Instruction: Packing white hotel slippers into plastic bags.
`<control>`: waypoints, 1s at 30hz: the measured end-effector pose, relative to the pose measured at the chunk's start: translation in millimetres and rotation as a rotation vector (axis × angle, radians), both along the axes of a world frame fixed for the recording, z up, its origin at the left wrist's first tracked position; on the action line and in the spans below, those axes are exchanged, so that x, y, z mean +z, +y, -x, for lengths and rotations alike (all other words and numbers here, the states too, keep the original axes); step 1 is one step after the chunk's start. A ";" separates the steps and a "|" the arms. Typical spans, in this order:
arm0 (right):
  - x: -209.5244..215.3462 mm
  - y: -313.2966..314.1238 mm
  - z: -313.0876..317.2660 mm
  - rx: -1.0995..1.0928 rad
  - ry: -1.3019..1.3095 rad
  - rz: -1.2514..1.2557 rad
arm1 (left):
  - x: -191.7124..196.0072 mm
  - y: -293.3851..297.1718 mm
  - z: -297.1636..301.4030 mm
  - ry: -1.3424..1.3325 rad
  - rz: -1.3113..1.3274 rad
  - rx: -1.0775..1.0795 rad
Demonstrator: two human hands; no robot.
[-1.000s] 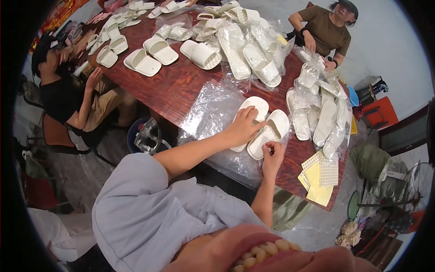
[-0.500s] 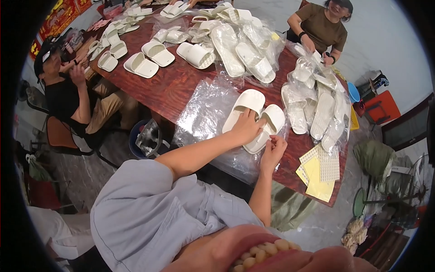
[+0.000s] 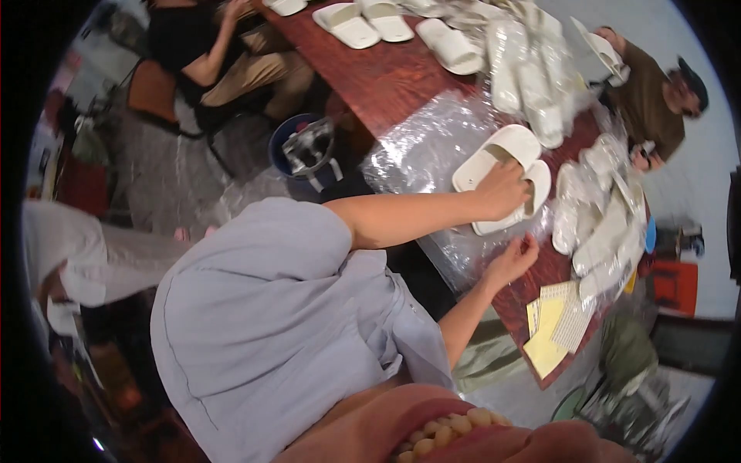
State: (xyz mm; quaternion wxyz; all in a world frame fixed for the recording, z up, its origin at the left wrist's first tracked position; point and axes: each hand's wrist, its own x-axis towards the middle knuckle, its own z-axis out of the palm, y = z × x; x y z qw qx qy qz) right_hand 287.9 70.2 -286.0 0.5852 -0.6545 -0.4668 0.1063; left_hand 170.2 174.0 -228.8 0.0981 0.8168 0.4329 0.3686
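Looking down from the head camera, I have the left hand [image 3: 505,189] laid across a pair of white slippers, its forearm reaching in from a pale grey sleeve [image 3: 255,231]. The left slipper [image 3: 480,160] lies just beyond that hand, and the right slipper [image 3: 540,181] is partly hidden under it. The fingers are bent down where the two slippers meet, touching them near the straps, but I cannot tell whether they squeeze or merely rest there.

My right hand [image 3: 509,266] is nearer the wearer, raised beside the table edge and apart from the pair. Its fingers are half curled, with the tips close together; I see nothing in them, though I cannot tell whether something small is pinched.

The pair sits on a clear plastic sheet [image 3: 428,139] spread over the dark red table [image 3: 370,73]. To the right I have a heap of bagged slippers [image 3: 571,208], with a yellow sheet [image 3: 549,351] and a white gridded sheet [image 3: 575,320] overlapping at the near corner. Beyond the pair I make out another bagged pile [image 3: 532,77], and a loose slipper [image 3: 448,46] beside it.

A co-worker in brown [image 3: 648,92] is at the table's far right, blurred; a person in black [image 3: 185,38] sits at the left, with a blue bucket [image 3: 282,147] on the floor between that seat and my table edge
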 end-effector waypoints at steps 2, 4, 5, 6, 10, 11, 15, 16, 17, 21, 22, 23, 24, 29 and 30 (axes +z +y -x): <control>3.8 -2.2 0.8 0.012 0.011 0.030 | 11.4 -2.4 20.4 -0.014 -0.051 0.053; 1.8 -0.3 1.2 0.039 -0.014 0.047 | 17.8 0.1 47.5 -0.053 -0.143 0.073; 2.6 -1.3 2.4 0.030 0.030 0.060 | 22.1 1.3 67.0 -0.049 -0.143 0.090; 3.6 -1.2 3.8 0.015 0.075 0.073 | 26.2 3.2 90.9 -0.004 -0.102 0.048; 11.9 -6.7 6.9 0.023 0.099 0.069 | 24.4 50.2 186.9 0.190 -0.285 0.194; 7.9 -8.4 3.1 0.012 0.101 0.081 | 26.6 73.6 210.0 0.276 -0.286 0.256; 6.1 -7.8 1.6 0.019 0.045 0.075 | 60.4 213.2 333.7 0.342 -0.100 0.525; 6.6 -11.6 0.8 -0.004 0.035 0.094 | 56.4 235.4 340.9 0.487 -0.064 0.651; 9.4 -11.1 2.6 0.003 0.036 0.103 | 58.0 253.1 349.2 0.637 -0.036 0.782; 3.7 1.0 14.3 0.033 0.027 0.156 | 38.9 242.2 366.9 0.508 -0.068 0.543; -1.1 -11.6 -3.7 -0.054 0.037 0.149 | 32.9 223.5 288.7 0.419 -0.170 0.351; -4.0 -17.5 -14.8 -0.081 0.031 0.144 | 40.4 185.2 237.3 0.337 -0.271 0.199; -6.4 -17.2 -15.8 -0.069 0.031 0.132 | 61.7 135.3 204.4 0.361 -0.153 0.087; 3.7 4.8 8.0 0.030 0.061 0.092 | 35.7 -26.0 93.6 0.286 -0.042 -0.377; 2.7 6.3 7.1 0.043 0.069 0.072 | 24.8 -35.6 76.4 0.281 -0.034 -0.432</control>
